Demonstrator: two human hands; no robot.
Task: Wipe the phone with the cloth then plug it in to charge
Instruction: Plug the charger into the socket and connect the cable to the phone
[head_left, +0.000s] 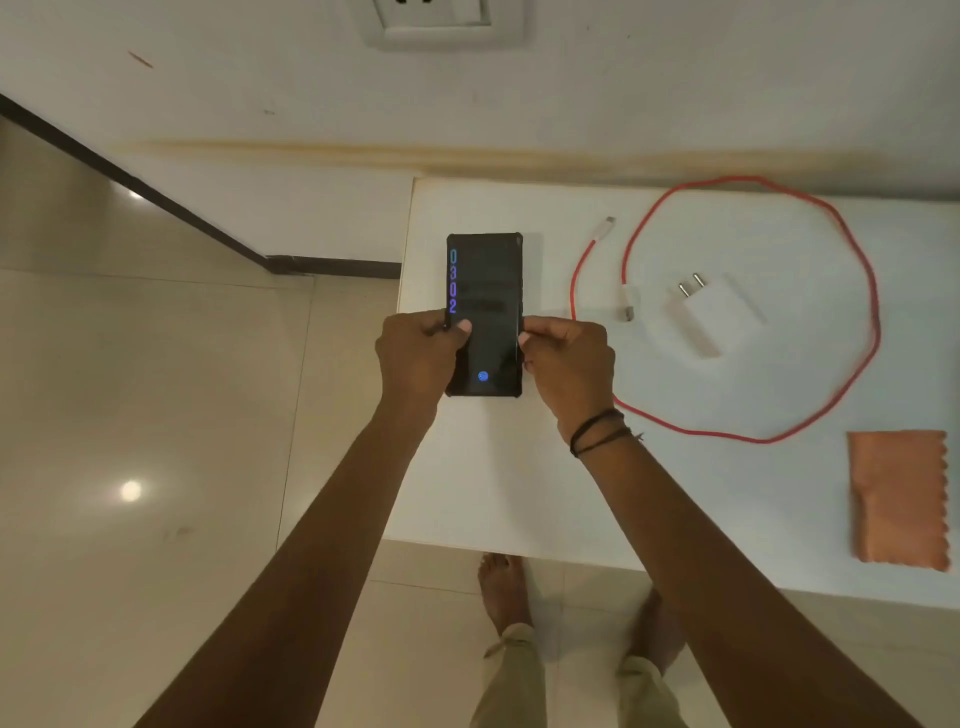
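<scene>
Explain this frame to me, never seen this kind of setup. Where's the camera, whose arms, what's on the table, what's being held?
There is no robot here. One wide-angle camera is worn on a person's head and looks forward and down, so the two bare arms coming in from the bottom are the wearer's own.

Both hands hold a black phone by its long edges, the left hand on its left edge and the right hand on its right. Its screen is lit.

On the white table lie a red charging cable in a loose loop, a white plug adapter inside that loop, and an orange cloth at the near right, untouched. A wall socket sits on the wall above.

So the wiping does not look begun yet.
</scene>
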